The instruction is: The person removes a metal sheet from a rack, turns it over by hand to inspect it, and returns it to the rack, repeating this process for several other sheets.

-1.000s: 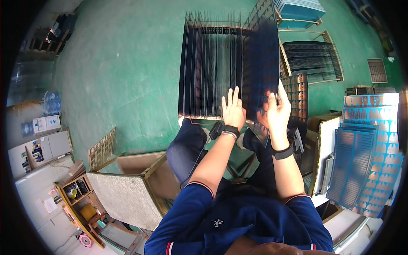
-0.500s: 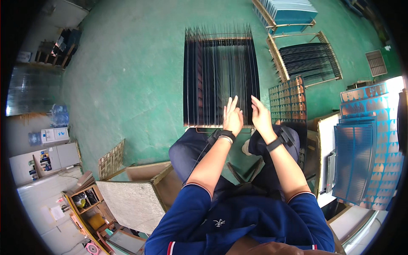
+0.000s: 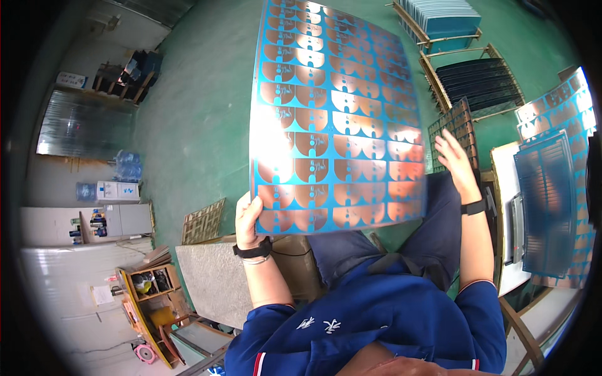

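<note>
My left hand (image 3: 249, 219) is closed on the lower left edge of a large blue panel (image 3: 332, 81), thumb on its face. Rows of shiny copper-coloured rounded shapes cover that face, and glare whitens part of its left side. The panel is raised in front of me, over my lap, and blocks the view of the floor behind it. A short way off its right edge, my right hand (image 3: 456, 161) is open with the fingers apart and nothing in it. Behind that hand stands another copper-patterned panel (image 3: 461, 128).
At the far right are a rack (image 3: 480, 88) of dark sheets and a rack of blue panels (image 3: 448, 22). More panels (image 3: 545, 200) lean at my right. A pale board-topped box (image 3: 210, 276) stands at my left, beside a woven frame (image 3: 204, 222).
The panel has come up into view in my left hand, which moved left. My right hand moved right and spread its fingers. The rack of dark sheets in front is now hidden.
</note>
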